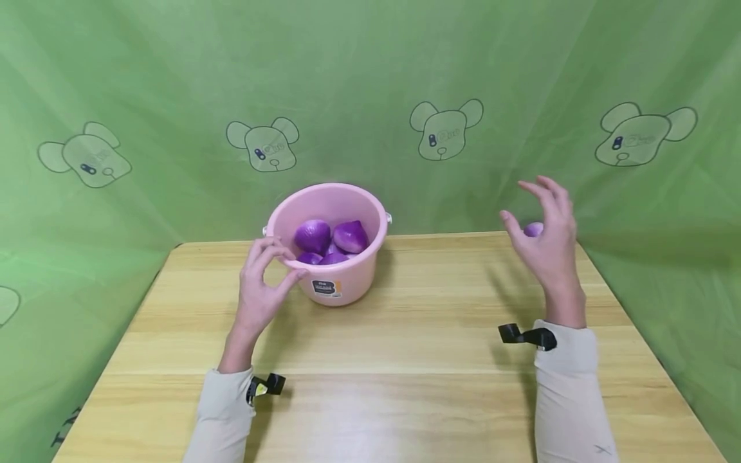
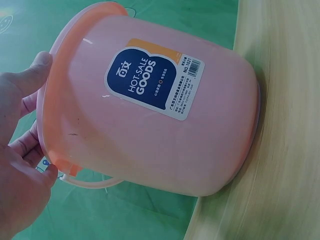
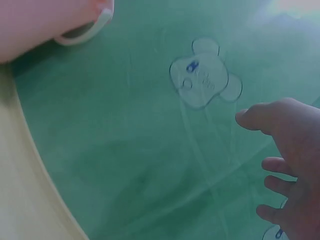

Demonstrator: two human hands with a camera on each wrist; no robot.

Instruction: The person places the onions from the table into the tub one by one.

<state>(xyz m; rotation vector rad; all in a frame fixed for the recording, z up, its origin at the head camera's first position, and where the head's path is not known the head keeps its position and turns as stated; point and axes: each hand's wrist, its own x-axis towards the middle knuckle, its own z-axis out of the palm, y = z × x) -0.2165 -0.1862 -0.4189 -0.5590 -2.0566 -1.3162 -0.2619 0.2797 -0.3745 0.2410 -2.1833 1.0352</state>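
A pink bucket [image 1: 356,283] stands upright at the back left of the table, with several purple onions [image 1: 312,236] inside. My left hand [image 1: 260,283] grips its near left rim between thumb and fingers. In the left wrist view the bucket's label [image 2: 154,80] faces the camera, and that hand [image 2: 22,150] is at the rim. My right hand [image 1: 547,241] is raised at the back right, fingers spread and slightly bent, holding nothing. Behind it another purple onion [image 1: 533,229] partly shows; the hand hides the rest. The right wrist view shows this hand [image 3: 295,165] against green cloth.
The wooden table [image 1: 405,360] reaches back to a green cloth [image 1: 370,77] printed with bear heads, which also hangs along both sides. A white handle [image 3: 87,35] hangs at the bucket's side. Black wrist cameras [image 1: 527,336] are strapped over the sleeves.
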